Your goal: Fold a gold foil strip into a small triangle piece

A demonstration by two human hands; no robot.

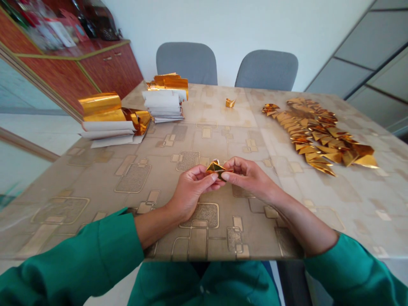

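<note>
Folded gold piece point(214, 166) near frame centre, long axis left-right, ends pinched by left hand point(190, 188) and right hand point(251, 175), neither nearer

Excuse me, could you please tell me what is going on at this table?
A person in green sleeves is holding a small folded gold piece between the left hand and the right hand, above the patterned table. Two stacks of gold-and-white sheets lie toward the far left. A single gold piece sits near the far edge, and many folded gold pieces are spread on the right.
</note>
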